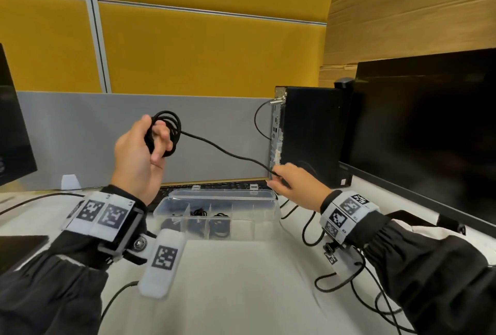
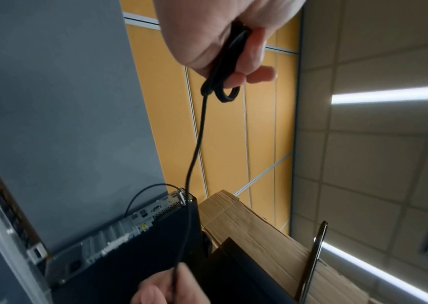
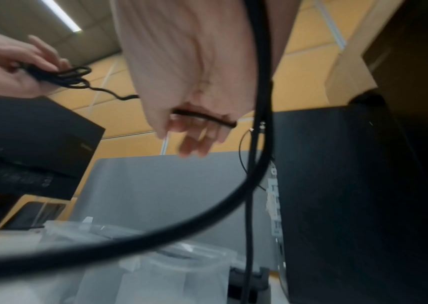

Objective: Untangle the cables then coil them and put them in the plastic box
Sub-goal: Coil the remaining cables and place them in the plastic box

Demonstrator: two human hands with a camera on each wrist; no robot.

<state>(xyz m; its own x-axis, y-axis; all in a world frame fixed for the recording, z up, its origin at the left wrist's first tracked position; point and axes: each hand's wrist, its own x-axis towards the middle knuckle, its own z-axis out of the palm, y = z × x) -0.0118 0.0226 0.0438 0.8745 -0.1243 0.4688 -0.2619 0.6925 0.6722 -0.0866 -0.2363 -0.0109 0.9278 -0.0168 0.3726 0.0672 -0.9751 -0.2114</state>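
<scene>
Nearest, on the counter (image 1: 241, 281), the clear box (image 1: 217, 216) is sitting open with coiled cables already in some compartments. Above it a thin black cable (image 1: 222, 150) is being held: its coil (image 1: 166, 133) is being clasped by the left hand (image 1: 139, 152), its free run pinched by the right hand (image 1: 295, 181). It is judged light, limp and springy, so the loops are best gripped where they cross.

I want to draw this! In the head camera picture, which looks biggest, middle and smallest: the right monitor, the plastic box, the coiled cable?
1. Right monitor, biggest, though it sits nearer the camera's edge.
2. Plastic box.
3. Coiled cable, smallest.
</scene>
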